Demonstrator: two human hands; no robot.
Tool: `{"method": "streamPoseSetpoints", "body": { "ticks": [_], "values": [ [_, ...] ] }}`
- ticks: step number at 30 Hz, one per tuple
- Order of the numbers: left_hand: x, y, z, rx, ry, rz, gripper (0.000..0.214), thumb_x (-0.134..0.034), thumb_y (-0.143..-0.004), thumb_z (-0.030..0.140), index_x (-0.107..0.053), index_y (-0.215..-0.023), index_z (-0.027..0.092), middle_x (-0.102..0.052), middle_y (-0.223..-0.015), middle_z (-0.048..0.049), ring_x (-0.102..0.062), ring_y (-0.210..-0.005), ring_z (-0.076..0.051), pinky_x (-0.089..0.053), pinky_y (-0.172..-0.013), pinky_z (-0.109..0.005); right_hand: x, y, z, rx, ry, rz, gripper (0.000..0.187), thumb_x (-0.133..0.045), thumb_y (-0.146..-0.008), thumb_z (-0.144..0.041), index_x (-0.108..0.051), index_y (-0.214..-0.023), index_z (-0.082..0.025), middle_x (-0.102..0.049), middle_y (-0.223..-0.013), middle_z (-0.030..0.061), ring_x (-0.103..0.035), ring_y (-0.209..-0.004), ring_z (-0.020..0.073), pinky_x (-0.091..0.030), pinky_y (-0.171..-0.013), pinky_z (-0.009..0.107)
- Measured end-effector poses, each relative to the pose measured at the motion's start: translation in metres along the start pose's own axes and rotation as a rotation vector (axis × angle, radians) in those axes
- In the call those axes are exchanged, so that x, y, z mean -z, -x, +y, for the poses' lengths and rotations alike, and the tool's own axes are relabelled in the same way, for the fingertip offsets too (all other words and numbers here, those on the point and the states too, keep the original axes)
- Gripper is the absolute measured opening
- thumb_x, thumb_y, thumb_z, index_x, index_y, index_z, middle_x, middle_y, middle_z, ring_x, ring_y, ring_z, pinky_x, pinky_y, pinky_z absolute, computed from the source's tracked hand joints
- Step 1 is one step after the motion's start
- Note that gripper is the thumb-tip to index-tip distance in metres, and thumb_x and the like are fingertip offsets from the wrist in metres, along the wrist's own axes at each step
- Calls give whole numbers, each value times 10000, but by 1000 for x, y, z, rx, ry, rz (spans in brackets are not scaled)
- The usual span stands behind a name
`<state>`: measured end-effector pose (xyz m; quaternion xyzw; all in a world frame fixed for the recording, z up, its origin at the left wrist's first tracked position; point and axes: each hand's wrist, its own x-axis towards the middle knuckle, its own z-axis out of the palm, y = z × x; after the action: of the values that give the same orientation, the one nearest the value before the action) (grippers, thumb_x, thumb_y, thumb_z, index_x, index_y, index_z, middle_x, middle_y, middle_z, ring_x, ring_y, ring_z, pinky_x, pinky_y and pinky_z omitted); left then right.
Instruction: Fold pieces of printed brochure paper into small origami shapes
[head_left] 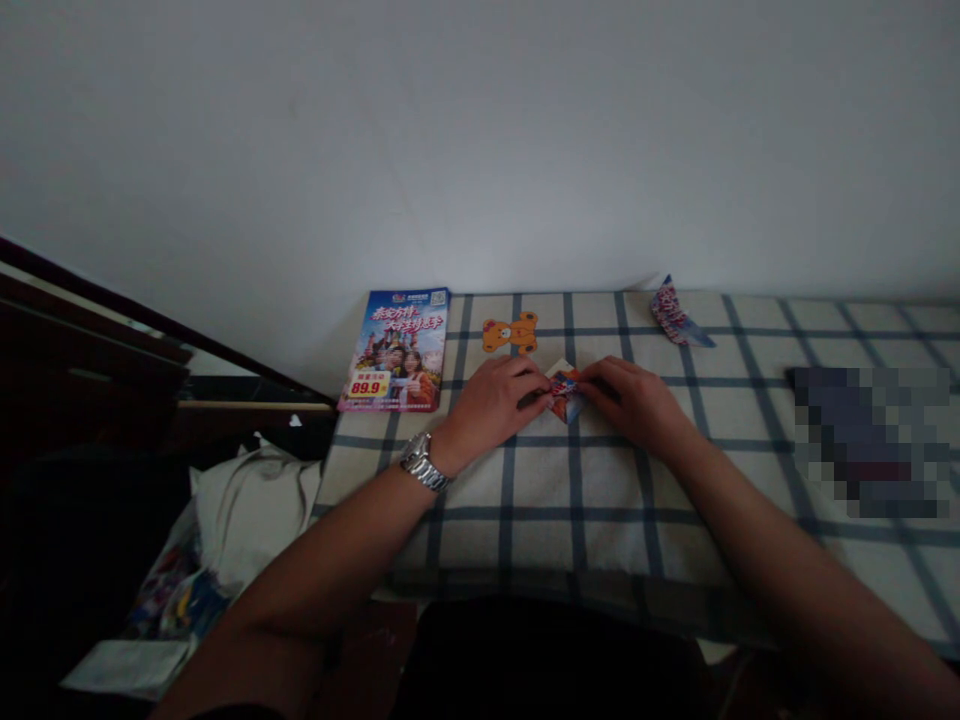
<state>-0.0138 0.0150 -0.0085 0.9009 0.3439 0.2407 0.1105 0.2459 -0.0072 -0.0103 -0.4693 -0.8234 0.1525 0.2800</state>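
A small folded paper (564,394), diamond-shaped and printed in blue, red and orange, is on the checked cloth between my two hands. My left hand (504,398), with a metal watch (424,462) on its wrist, pinches the paper's left corner. Thumb and fingers of my right hand (628,396) close on the right corner. Parts of both corners are hidden behind the fingertips. Up and to the left lies a stack of printed flyers (396,350). Near the wall, a folded paper piece (677,318) with a similar print has one pointed end raised.
Blue-and-cream checked cloth (540,535) covers the surface, which meets a white wall (480,150). A bear figure (510,333) shows beyond my left hand. A dark, pixelated item (862,430) lies at right. White bags (251,505) sit below the left edge, beside a dark railing (172,325).
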Motion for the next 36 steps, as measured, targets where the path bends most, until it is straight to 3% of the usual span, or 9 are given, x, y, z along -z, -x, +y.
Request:
{"method": "streamPoseSetpoints", "body": {
  "ticks": [16,24,29,36],
  "values": [
    [-1,-2,3,137,33,12,117,-662,-1056,321,-716,-1068,217,-758,-998,-32,-695,-953,-215,-522,-899,-390,0,-2,-4,-107,14,9,69,-637,-1023,-256,-704,-1018,-240,-764,-954,47,-716,-852,231,-519,-769,335],
    [-4,-5,8,228,40,6,147,-669,-1044,304,-695,-1160,217,-746,-1016,-31,-694,-932,-211,-536,-848,-369,-6,-7,-3,-133,9,58,87,-659,-1006,-257,-726,-1047,-218,-703,-937,59,-670,-810,219,-518,-745,345],
    [-4,-4,9,200,2,24,212,-641,-1061,293,-706,-1252,226,-694,-1167,-59,-681,-1015,-210,-554,-860,-352,-9,-9,-3,-152,10,75,132,-657,-1000,-247,-751,-1088,-219,-697,-944,60,-667,-794,214,-524,-744,349],
    [-5,-4,8,156,-10,13,200,-637,-1064,275,-779,-1199,236,-678,-1113,-51,-668,-982,-192,-554,-852,-344,-12,-8,1,-125,12,63,203,-610,-1032,-288,-791,-1108,-238,-716,-995,80,-709,-893,241,-552,-813,378]
  ]
}}
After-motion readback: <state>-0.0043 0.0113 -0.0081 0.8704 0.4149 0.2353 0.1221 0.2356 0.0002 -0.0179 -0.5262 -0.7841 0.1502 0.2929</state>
